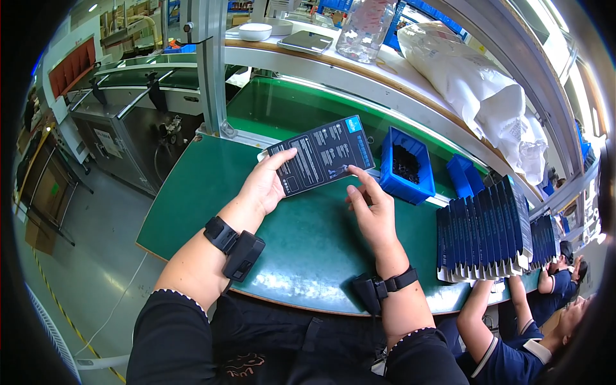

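Note:
A flat dark blue cardboard box [324,154] with pale print and a light blue corner is tilted above the green worktop. My left hand [266,183] grips its left end, thumb on the printed face and the other fingers mostly hidden beneath. At the box's near right edge is my right hand [373,212], with the index finger reaching to the printed face and the thumb apart from it. Whether that fingertip presses on the box I cannot tell. Nothing is visible in my right hand.
Right of my hands, a blue bin [401,173] holds small black parts, beside a smaller blue bin [463,176]. A row of upright dark blue boxes [484,224] stands on the green worktop [308,250]. A green conveyor belt [269,106] runs behind. Co-workers [513,340] sit at right.

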### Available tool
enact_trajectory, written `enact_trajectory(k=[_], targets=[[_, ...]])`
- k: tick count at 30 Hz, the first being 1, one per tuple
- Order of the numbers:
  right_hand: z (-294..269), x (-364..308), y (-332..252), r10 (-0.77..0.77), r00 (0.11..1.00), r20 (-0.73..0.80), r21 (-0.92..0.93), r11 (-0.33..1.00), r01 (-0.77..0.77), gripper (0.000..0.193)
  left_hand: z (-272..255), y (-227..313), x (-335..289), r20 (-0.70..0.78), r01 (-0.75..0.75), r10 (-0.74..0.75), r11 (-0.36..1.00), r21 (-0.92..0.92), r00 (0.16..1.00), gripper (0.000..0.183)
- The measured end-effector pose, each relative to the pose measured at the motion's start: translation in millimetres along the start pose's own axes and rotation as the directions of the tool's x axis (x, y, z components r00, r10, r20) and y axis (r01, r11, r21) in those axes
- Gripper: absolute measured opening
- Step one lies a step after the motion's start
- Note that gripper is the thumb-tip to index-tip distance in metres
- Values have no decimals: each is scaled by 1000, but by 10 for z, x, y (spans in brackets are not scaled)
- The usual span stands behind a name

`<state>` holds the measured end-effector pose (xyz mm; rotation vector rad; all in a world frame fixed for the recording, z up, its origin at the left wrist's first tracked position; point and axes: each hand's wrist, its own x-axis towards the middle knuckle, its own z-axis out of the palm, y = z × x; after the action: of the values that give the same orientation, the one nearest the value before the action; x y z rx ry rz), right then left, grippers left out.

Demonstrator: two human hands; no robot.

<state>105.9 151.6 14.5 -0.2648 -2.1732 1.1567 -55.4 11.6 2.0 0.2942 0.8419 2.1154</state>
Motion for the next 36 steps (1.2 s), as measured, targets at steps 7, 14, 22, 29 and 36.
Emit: enact_trajectory(k=[7,14,22,29,36], targets=[[-1,5,41,-13,997,-80,6,1000,13,39,44,21,-33,-35,-21,19,999,-39,999,32],[-4,6,21,44,998,-47,-5,999,-44,51,-1,-12,3,115,0,6,999,-52,993,29],[-1,-4,-6,71,995,70,-38,997,-69,57,-13,-34,15,150,-33,41,998,-59,988,36],[-7,-18,-96,74,962,262,-78,995,-56,56,-2,-30,27,198,-14,29,997,-74,980,43],[-6,-31,-172,49,922,383,-106,994,-9,48,15,-25,17,243,-23,39,997,-69,969,48]])
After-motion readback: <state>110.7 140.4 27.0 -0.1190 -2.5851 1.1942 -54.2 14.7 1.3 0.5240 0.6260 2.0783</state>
